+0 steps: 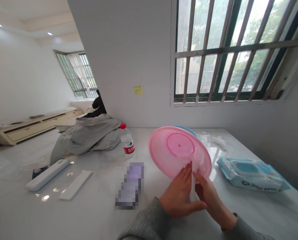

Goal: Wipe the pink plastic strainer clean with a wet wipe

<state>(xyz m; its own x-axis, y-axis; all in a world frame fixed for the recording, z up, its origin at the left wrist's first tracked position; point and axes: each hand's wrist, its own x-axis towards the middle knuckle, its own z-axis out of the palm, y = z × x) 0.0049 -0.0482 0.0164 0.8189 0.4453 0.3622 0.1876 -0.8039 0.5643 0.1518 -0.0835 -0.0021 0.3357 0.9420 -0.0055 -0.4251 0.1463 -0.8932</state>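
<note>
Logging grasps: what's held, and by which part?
Left hand and right hand hold a round pink plastic mesh basket by its near rim, with a white wipe.

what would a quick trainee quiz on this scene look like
1. True or false: the pink mesh basket stands tilted rather than lying flat on the white table.
2. What lies between the left hand and the right hand?
a) a white wipe
b) a sponge
c) a brush
3. Fill in the blank: the cap of the plastic bottle is ___.

Key: 1 true; 2 a; 3 red
</note>
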